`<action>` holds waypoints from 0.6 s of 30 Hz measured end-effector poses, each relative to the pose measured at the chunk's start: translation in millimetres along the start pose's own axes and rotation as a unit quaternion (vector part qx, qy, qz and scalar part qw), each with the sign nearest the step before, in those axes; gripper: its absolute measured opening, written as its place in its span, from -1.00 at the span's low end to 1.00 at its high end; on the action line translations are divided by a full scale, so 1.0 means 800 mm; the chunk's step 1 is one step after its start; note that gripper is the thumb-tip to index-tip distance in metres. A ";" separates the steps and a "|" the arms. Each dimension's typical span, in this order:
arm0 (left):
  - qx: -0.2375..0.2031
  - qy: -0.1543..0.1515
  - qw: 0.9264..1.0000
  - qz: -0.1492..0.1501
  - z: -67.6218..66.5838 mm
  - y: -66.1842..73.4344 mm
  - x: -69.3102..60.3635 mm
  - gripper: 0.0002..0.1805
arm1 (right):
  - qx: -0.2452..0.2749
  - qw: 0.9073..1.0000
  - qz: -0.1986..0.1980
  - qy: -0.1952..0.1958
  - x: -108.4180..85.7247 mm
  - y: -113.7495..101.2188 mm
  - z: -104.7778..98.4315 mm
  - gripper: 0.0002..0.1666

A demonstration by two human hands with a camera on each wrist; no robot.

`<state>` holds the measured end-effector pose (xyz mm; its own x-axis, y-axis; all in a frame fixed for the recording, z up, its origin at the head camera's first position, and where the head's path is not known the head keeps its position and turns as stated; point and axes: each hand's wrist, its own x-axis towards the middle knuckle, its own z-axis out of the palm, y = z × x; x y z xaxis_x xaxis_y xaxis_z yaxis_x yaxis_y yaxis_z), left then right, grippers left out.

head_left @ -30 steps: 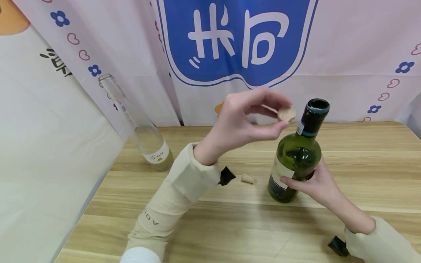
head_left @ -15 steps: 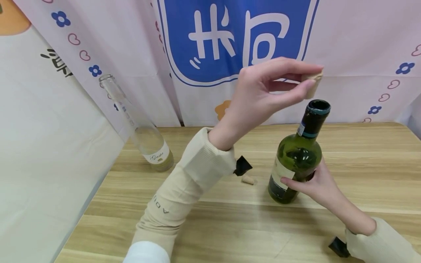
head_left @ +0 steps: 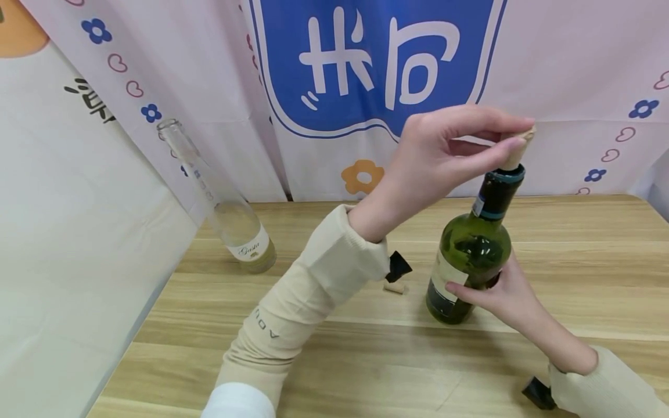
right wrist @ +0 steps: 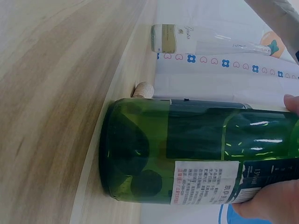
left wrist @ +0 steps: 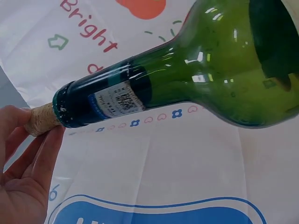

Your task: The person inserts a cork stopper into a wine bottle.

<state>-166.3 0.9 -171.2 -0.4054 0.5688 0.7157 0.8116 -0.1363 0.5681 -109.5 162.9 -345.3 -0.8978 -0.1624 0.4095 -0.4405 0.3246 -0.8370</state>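
Note:
My left hand (head_left: 444,154) pinches a cork (left wrist: 43,119) between thumb and fingers at the mouth of a green wine bottle (head_left: 473,247). In the left wrist view the cork's lower end meets the bottle's rim; how deep it sits inside is hidden. My right hand (head_left: 493,293) grips the bottle's body, thumb across the front label, and the bottle stands upright on the table. A second cork (head_left: 394,287) lies on the wood left of the bottle, partly behind a black piece at my left cuff; the right wrist view shows this cork (right wrist: 143,90) beyond the bottle's base.
A clear glass bottle (head_left: 237,229) with a white label stands uncorked at the table's back left. The wooden table (head_left: 366,371) ends at a printed cloth backdrop (head_left: 564,69) behind. Black pieces (head_left: 538,393) stick out at both cuffs.
My left hand has carried the cork up and right from beside the bottle's neck, then down onto its mouth. My right hand and the green bottle have stayed in place.

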 end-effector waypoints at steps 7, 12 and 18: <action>0.034 -0.010 0.999 0.010 0.005 -0.007 -0.004 -0.76 | -0.004 1.000 -0.005 0.003 0.000 0.002 0.000 0.07; 0.056 -0.016 0.998 -0.005 0.007 -0.011 -0.009 -0.78 | 0.001 1.000 -0.006 0.003 0.000 0.002 -0.001 0.08; 0.087 -0.021 0.996 0.011 0.007 -0.015 -0.013 -0.79 | 0.003 1.000 -0.005 -0.001 0.000 0.001 0.000 0.06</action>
<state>-169.2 1.3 -188.0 -0.3710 0.6016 0.7074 0.8827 -0.0082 0.4699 -110.3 163.6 -345.9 -0.8934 -0.1668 0.4171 -0.4492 0.3173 -0.8352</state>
